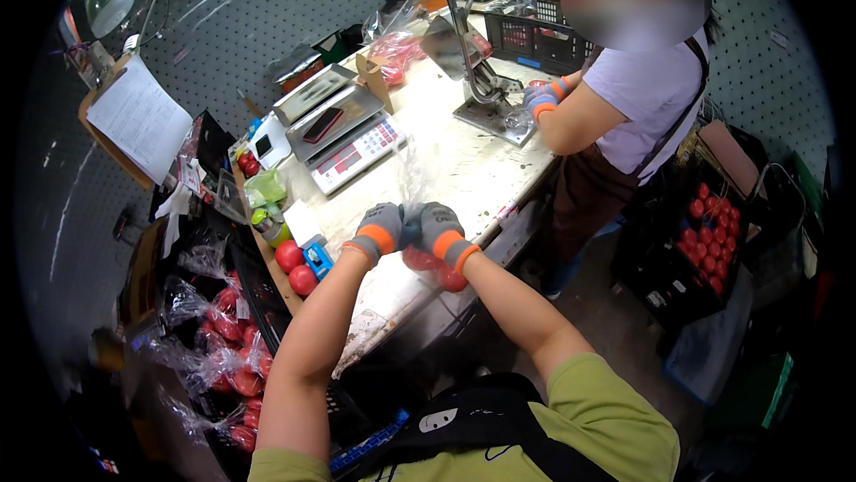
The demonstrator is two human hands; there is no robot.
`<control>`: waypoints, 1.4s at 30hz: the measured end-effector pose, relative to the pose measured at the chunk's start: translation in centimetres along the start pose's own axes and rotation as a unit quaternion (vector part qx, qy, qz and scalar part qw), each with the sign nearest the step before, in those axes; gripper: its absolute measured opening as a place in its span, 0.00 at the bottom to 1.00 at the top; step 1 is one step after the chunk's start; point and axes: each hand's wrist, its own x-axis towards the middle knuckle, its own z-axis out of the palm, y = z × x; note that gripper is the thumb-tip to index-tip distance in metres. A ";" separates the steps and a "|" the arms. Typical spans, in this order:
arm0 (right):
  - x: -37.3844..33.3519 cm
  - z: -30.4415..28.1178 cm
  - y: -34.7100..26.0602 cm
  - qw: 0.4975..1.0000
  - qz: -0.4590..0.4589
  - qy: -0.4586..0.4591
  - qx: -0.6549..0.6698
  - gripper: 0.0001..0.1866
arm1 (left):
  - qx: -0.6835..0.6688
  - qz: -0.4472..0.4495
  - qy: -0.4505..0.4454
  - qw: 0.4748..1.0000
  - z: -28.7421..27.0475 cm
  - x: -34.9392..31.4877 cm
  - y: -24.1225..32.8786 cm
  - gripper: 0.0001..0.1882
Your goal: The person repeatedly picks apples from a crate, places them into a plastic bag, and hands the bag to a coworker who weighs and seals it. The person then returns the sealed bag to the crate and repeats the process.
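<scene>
My left hand (pixel 381 222) and my right hand (pixel 436 225), both in grey gloves with orange cuffs, are closed side by side around the gathered neck of a clear plastic bag (pixel 412 177). The bag's loose end sticks up above my fingers. Below my right hand hang red tomatoes (pixel 451 280), seemingly inside the bag and partly hidden by the glove and wrist. Two loose tomatoes (pixel 302 280) lie on the table to the left of my left forearm, next to a small blue device (pixel 318 259).
Farther off on the table (pixel 437 161) stands a digital scale (pixel 361 154) with a phone (pixel 323 124) on it. A co-worker (pixel 646 94) works at a metal stand (pixel 492 116). Bagged tomatoes (pixel 236 348) fill crates at left; a black crate (pixel 660 290) of tomatoes stands at right.
</scene>
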 end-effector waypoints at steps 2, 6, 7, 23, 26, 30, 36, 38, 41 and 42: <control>0.3 0.6 0.0 1.000 0.027 0.014 0.002 0.13 | -0.047 0.001 -0.087 0.995 -0.4 -0.1 -1.5 0.18; 1.0 0.9 0.3 0.994 0.090 0.028 0.061 0.14 | -0.141 -0.028 -0.082 0.986 0.1 -2.0 -3.0 0.15; 0.6 0.6 -0.2 0.996 0.080 0.034 0.031 0.15 | -0.256 0.012 -0.040 0.966 1.1 -1.9 -3.6 0.14; -0.4 1.6 -1.4 0.993 -0.112 -0.033 0.006 0.12 | -0.287 0.015 -0.092 0.953 0.2 -3.3 -5.1 0.12; -0.4 3.0 -0.6 0.976 -0.217 0.014 -0.022 0.10 | -0.278 -0.017 -0.116 0.953 0.6 -3.5 -4.8 0.11; -1.4 4.6 0.0 0.951 -0.248 0.091 -0.158 0.10 | -0.385 0.012 -0.233 0.893 0.2 -6.2 -3.7 0.09; -0.2 3.5 1.6 0.960 -0.158 0.035 0.229 0.10 | 0.025 0.381 -0.123 0.916 -4.6 -6.6 6.3 0.19; 0.3 2.2 0.7 0.977 -0.200 0.054 -0.057 0.11 | 0.348 0.334 0.085 0.872 -1.3 -3.3 4.9 0.24; 1.8 0.4 2.3 0.988 -0.139 -0.035 -0.061 0.12 | 0.280 0.046 -0.121 0.951 -0.5 1.4 2.0 0.22; 2.9 0.3 3.3 0.982 -0.175 -0.013 -0.071 0.13 | 0.258 0.035 -0.133 0.956 -0.4 1.9 1.7 0.20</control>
